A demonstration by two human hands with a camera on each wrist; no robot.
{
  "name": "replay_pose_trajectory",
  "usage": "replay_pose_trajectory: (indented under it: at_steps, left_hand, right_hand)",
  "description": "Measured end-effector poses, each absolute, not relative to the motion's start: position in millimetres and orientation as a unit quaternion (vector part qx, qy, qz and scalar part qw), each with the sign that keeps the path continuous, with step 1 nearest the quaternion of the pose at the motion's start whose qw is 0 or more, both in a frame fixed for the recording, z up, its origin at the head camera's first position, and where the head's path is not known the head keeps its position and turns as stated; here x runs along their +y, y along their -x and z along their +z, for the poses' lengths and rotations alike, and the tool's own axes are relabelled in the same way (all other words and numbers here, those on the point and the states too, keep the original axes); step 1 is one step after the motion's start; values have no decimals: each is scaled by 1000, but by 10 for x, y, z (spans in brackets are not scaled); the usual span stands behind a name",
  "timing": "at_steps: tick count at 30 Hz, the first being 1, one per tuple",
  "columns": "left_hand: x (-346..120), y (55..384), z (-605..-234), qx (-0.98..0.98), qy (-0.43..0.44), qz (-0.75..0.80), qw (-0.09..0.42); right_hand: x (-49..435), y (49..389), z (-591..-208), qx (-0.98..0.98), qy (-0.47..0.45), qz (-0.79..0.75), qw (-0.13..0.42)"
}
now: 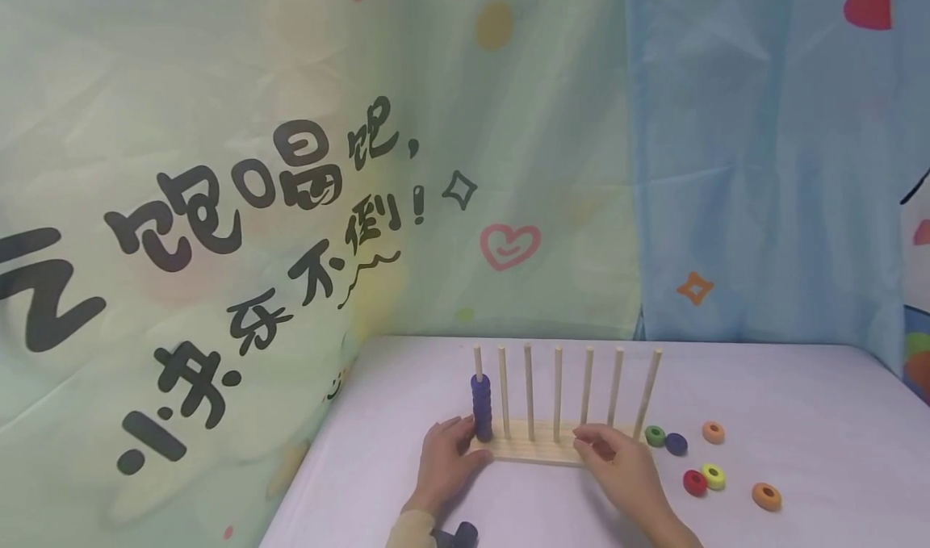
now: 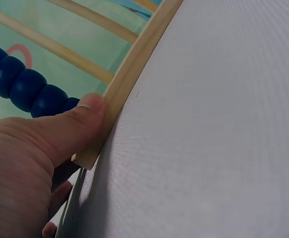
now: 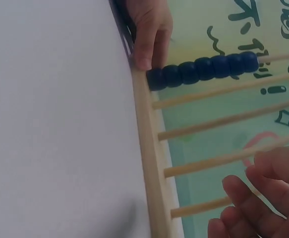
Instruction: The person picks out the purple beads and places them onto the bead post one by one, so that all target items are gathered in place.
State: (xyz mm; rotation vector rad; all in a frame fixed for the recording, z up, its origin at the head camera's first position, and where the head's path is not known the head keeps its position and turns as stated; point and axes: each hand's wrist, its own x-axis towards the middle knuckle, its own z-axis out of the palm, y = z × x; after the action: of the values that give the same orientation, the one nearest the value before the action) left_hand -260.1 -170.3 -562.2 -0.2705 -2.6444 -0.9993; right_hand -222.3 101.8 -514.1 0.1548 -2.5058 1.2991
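A wooden peg rack (image 1: 538, 451) stands on the table, with several upright pegs in a row along its base. Dark blue ring beads (image 1: 482, 407) are stacked on the leftmost peg, whose top stays bare; the other pegs carry none. My left hand (image 1: 446, 467) grips the base's left end, thumb (image 2: 90, 119) on its front edge beside the lowest beads. Over the right part of the rack hovers my right hand (image 1: 625, 475), its fingers (image 3: 243, 198) loosely bent near the pegs, with nothing seen between them. It hides part of the base's right end.
Loose ring beads lie right of the rack: a green one (image 1: 655, 436), a blue one (image 1: 676, 444), a red one (image 1: 694, 483), a yellow one (image 1: 714, 476) and orange ones (image 1: 766, 496). Printed cloth (image 1: 508, 128) hangs behind the white-covered table (image 1: 378, 419).
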Motion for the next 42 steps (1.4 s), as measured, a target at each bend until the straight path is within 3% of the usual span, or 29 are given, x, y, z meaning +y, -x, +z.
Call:
replay_pose_trajectory:
  at_steps: [9,16,19,24,35,42]
  left_hand:
    - [-1707,2613,-5655,-922,97,-345,143]
    - [-1690,2617,-5677,-920,103,-347,151]
    - [-1678,2621,-5679,-921,107,-344,150]
    - [-1675,2612,-5654,-922,107,-340,151]
    - [-1718,2586,-5634,-922,108,-335,159]
    - [-1709,2572,-5625,-921,109,-336,165]
  right_hand:
    - [1135,2180,-5290,-869,-48,452,195]
    - [1242,2198,-5379,-881,6,449,148]
    - [1282,2200,-5406,-882,16,446,154]
    - [1327,2202,-5448,-874,24,448,188]
    - [1458,2253,-5489,-847,36,416,330]
    - [1579,2270,-5479,-849,68,393,347]
